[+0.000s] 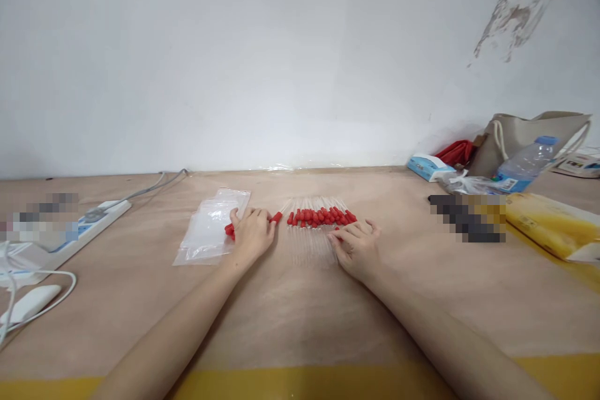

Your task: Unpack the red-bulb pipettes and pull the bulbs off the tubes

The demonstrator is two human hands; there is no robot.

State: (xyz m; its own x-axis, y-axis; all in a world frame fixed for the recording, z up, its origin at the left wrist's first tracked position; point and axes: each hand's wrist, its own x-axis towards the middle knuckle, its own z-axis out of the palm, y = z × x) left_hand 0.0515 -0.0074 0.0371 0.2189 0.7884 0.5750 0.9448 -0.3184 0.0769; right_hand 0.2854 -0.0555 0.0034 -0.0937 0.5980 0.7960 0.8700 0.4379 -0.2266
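Tubes [307, 249], clear and slender, blur into the smooth brown tabletop [281, 319], so we cannot count them; their matte red bulbs [321, 217] crowd in a band between our hands. Our left hand [253, 231] curls loosely, partly hiding more red pieces [229, 230] by glossy, flat plastic bags [201, 228]; we cannot tell whether it grips them. Our right hand [359, 247] bunches its fingertips [336, 235] narrowly at the band's right end, any hold indistinct. Pixelation masks a dark object [490, 237] farther right.

No readable text anywhere.
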